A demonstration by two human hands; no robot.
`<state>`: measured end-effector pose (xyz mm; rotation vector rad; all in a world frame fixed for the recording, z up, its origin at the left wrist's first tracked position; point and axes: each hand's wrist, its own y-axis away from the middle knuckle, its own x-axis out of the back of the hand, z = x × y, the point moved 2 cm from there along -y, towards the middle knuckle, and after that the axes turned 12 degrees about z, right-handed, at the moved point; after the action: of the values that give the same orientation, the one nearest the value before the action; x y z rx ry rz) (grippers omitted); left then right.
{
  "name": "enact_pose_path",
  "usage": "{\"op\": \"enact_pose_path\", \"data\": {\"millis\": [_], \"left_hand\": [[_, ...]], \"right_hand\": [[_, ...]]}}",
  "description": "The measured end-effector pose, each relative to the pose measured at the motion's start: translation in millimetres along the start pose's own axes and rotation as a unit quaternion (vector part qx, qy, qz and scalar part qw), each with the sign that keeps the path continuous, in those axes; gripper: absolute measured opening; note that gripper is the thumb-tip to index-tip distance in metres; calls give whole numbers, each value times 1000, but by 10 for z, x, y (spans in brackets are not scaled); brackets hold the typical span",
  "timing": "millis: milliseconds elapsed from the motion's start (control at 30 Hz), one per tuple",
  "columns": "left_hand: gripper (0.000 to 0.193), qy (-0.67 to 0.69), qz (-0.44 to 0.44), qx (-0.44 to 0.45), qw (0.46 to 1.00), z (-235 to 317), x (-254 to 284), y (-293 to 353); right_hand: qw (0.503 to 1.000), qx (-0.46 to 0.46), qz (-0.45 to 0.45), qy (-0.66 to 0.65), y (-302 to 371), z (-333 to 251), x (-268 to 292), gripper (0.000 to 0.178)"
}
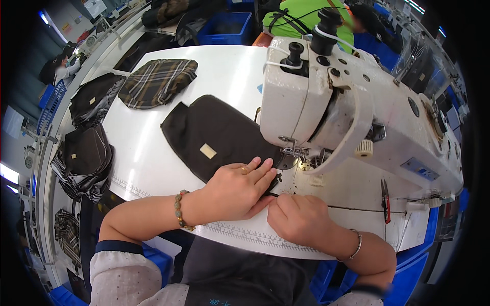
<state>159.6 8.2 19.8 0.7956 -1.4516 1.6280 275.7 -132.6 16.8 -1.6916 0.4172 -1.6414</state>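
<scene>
- Head view, centre: I see a dark fabric panel (219, 135) lying on the white worktable (138, 153), its right end reaching under the metal needle parts (293, 152) of a white sewing machine (291, 97). A small cream label (207, 151) shows on the panel.
- Head view, left hand (237, 188): I find it flat and unclenched, fingers together and extended over the panel's near right edge, tips just beside the needle parts. It wears a ring (244, 170), with a beaded bracelet (179, 210) at the wrist.
- Head view, right hand (301, 217): its fingers are curled close beside the left thumb, near a thin dark strip at the panel's edge; I cannot tell whether they grip it. A metal bangle (356, 245) circles the wrist.
- Head view, right of the hands: I note red-handled snips (386, 202) lying on the table.
- Head view, left and far side: a plaid fabric piece (158, 83) lies beyond the panel; two dark fabric stacks (84, 158) sit at the table's left edge. Behind the table I see a blue bin (224, 28) and a person in bright green (291, 15).
</scene>
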Motion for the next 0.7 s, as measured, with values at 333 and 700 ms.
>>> {"op": "enact_pose_path", "data": {"millis": [333,700], "left_hand": [[43,-9,25,-25,999,53,-51,9],[48,10,19,-20,1000,-48,-70,-37]], "right_hand": [[999,8,46,-10,-12,-71,31,23],[1000,12,10,10,15,-45,-3,22]]}}
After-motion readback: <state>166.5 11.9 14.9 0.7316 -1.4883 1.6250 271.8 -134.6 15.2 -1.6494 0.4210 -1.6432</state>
